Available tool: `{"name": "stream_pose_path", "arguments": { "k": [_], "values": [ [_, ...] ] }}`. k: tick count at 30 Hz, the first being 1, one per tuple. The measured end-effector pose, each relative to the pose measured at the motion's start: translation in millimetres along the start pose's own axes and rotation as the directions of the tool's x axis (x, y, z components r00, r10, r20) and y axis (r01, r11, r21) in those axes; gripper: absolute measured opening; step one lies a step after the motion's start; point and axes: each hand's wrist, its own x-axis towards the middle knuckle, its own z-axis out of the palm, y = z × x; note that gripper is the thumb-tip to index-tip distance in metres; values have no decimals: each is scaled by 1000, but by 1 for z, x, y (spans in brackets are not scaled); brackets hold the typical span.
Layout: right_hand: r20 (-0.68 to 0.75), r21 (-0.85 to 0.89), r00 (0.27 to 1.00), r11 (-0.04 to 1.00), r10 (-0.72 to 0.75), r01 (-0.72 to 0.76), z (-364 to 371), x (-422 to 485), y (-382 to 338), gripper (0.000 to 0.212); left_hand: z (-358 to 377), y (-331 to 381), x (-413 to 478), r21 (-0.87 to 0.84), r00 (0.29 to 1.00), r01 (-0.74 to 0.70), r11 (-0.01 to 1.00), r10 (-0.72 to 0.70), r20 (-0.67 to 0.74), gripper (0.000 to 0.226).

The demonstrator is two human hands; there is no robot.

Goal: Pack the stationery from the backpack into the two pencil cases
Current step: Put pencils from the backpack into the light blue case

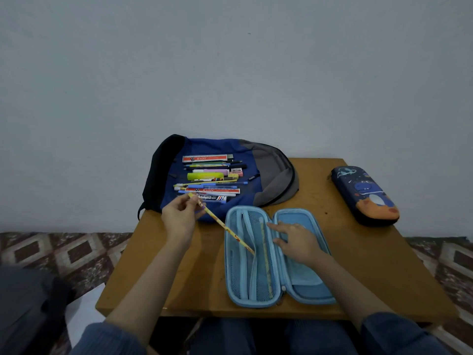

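A blue, black and grey backpack (268, 172) lies flat at the table's far edge, with several pens, pencils, rulers and erasers (210, 178) laid out on it. In front of it a light blue pencil case (302, 290) lies open. My left hand (180, 217) pinches the top of a yellow patterned pencil (225, 228); the pencil's tip reaches into the mesh pocket of the case's left half. Another yellow pencil (266, 254) lies in that pocket. With straight fingers my right hand (297, 240) presses on the case's right half. A dark blue space-print pencil case (364, 194) sits closed at the right.
The small wooden table (384, 265) stands against a pale wall. Patterned floor shows on both sides. A dark bag and white paper (84, 311) lie on the floor at the lower left. My knees are under the table's near edge.
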Motion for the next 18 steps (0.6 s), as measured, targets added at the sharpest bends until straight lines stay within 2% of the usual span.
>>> {"name": "stream_pose_path", "arguments": {
  "k": [6,11,14,18],
  "values": [
    [-4,6,1000,1000,3,-3,-1,1,0,48,13,-16,-8,98,976,167,981,-179,125,13],
    [-14,18,1000,1000,1,-1,0,1,1,47,32,-24,-20,262,955,193,946,-243,173,10],
    [-13,16,1000,1000,3,-3,0,1,1,46,39,-27,-20,462,960,62,885,-180,215,9],
    [-9,4,1000,1000,-1,1,0,2,1,47,42,-29,-23,716,940,-171,677,-106,325,14]
  ]
}}
